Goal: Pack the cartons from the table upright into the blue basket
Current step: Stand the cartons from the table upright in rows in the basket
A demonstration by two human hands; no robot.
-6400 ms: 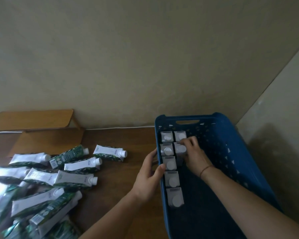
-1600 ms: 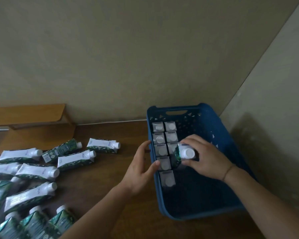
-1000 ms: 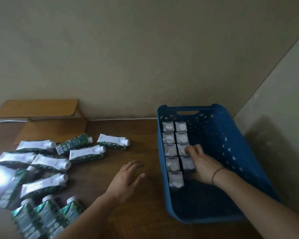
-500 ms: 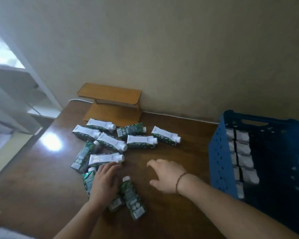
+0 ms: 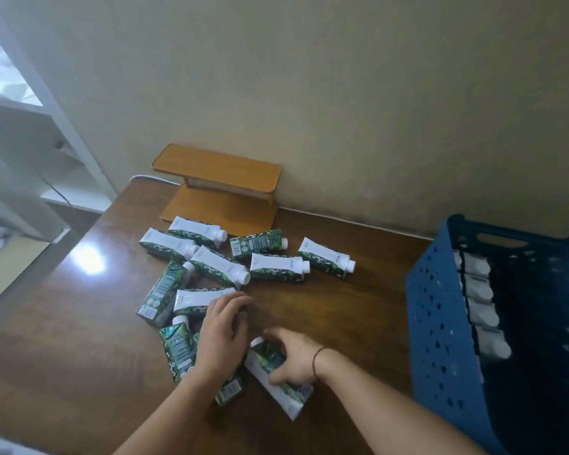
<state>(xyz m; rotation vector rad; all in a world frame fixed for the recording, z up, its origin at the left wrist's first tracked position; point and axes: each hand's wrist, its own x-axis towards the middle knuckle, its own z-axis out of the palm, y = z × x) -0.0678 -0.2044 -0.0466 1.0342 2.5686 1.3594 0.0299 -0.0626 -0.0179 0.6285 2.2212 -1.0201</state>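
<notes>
Both hands are now being worked over the loose pile on the counter [image 5: 358, 323], whereas a second ago the right hand was being held down inside the blue basket [image 5: 440, 323] on a freshly seated carton. That placement is judged finished, and the next pick is being started.

The right hand [image 5: 293, 359] is being closed around a lying carton [image 5: 276, 379] at the near edge of the pile: the fingers are being curled over its top side and the thumb is being tucked against its near side, with the white cap left showing just past the fingertips. The carton is being kept flat on the counter and is not yet being lifted. The left hand [image 5: 222, 336] is being laid palm-down, fingers loosely bent, across two or three neighbouring cartons [image 5: 178, 349]; whether one of them is actually being gripped cannot be told, since the fingertips are being hidden by the hand itself.

More cartons [image 5: 278, 266] are being left scattered on their sides farther back, near a small wooden shelf [image 5: 217, 188] against the wall. In the basket, at the right, a row of upright cartons [image 5: 483, 310] is being seen along the left wall, with much dark floor beside it apparently waiting to be filled. The task is judged to be under halfway, and the held carton is going to need turning upright before being set down.
</notes>
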